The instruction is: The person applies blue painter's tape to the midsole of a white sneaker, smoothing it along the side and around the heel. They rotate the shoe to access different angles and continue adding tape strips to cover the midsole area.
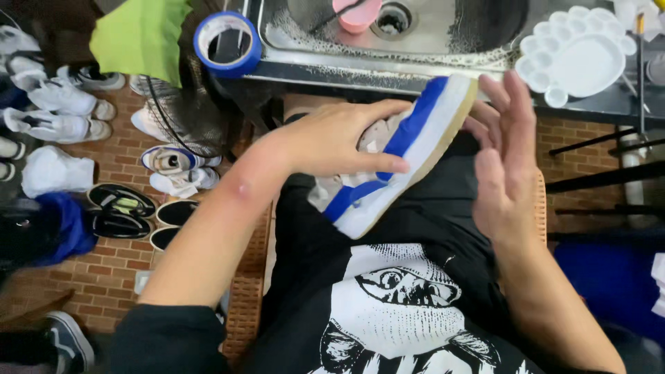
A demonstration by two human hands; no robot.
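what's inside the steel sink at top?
In the steel sink: a pink cup with a dark stick in it, beside the round drain. Speckled grime along the walls. The far part is cut off by the frame edge.

The left hand reaches across from the left, palm down, fingers curled and thumb stretched right. The right hand stands upright, fingers spread, palm facing left.
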